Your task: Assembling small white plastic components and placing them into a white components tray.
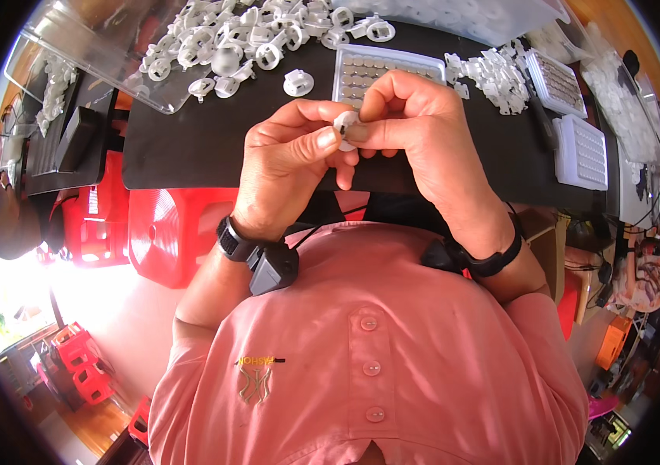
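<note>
A small round white plastic part [345, 122] is held up above the table's near edge, between my two hands. My left hand [287, 151] pinches it between thumb and fingers from the left. From the right, my right hand [417, 116] has its thumb and finger closed at the same part, and the fingertips cover some of it. Just behind my hands lies a white tray [338, 74] with rows of small round silvery pieces. A loose white part [298, 83] rests by itself to the left of that tray.
A large heap of white plastic parts [229, 39] covers the back left of the black table [190, 147]. Smaller white pieces [497, 81] lie piled at the right. Beyond them are two more filled trays [582, 151]. A red stool [167, 236] stands below the left edge.
</note>
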